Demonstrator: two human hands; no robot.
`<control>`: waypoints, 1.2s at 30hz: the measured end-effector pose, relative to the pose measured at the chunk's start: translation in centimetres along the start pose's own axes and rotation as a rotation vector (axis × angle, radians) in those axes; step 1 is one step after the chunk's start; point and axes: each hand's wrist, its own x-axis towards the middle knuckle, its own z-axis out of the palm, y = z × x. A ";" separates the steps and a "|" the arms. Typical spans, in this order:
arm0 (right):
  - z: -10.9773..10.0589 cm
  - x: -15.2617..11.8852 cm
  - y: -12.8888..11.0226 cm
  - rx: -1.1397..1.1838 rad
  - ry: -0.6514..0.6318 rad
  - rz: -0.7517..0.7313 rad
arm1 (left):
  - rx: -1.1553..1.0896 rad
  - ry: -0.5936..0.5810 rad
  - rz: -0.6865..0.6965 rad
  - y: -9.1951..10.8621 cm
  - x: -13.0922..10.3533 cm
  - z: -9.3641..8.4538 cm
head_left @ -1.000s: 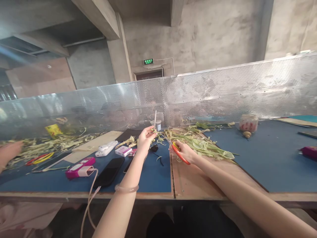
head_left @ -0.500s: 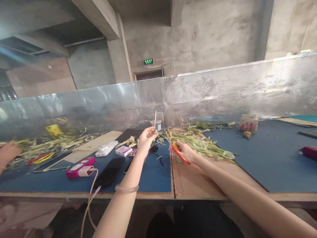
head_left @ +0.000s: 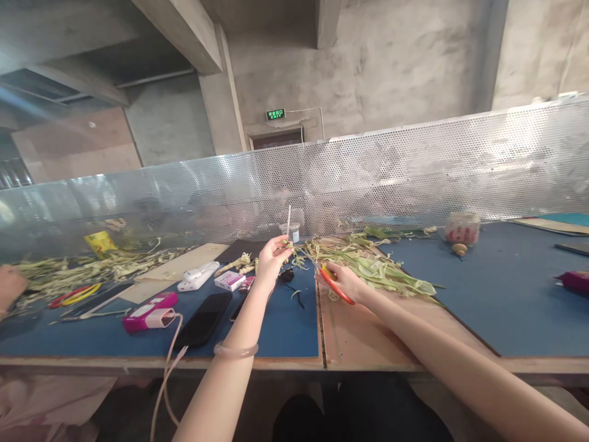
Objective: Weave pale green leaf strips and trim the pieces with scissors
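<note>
My left hand is closed in a pinch on a small greenish plant piece, whose exact kind is too small to make out. In my right hand are orange-handled scissors, their blades pointing left toward the pinched piece. A heap of pale green leaves and stalks lies just beyond and right of the scissors. Behind my left fingers stands a clear plastic cup, with a white stick rising in front of it.
On the left lie a black phone, a magenta box, a white device and red-yellow scissors. Another person's hand is at the far left edge. A jar stands right, before a perforated metal screen.
My hands and the scissors hold nearly the same place. The other person's hand at the far left has shifted slightly left.
</note>
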 end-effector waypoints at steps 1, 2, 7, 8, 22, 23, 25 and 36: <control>0.0 0.0 0.0 0.000 0.000 -0.003 | 0.000 0.000 0.002 0.0 0.0 0.0; 0.0 0.0 0.0 0.001 0.001 -0.005 | -0.001 0.000 0.004 0.0 0.0 0.0; -0.1 0.0 0.1 -0.008 0.000 -0.008 | -0.020 0.003 -0.001 -0.2 0.1 0.0; -0.1 0.1 0.1 -0.009 0.001 -0.007 | -0.027 0.011 -0.005 -0.2 0.2 0.0; -0.2 -0.1 0.0 0.015 -0.050 -0.001 | -0.075 0.038 -0.004 -1.0 0.4 -0.2; -0.2 0.0 0.0 0.012 -0.050 0.000 | -0.072 0.035 -0.008 -1.0 0.4 -0.2; -0.2 0.0 0.1 0.010 -0.049 0.003 | -0.067 0.033 -0.016 -0.9 0.4 -0.2; -0.2 0.0 -0.1 0.031 -0.047 0.016 | -0.062 0.054 -0.035 -0.6 0.3 0.0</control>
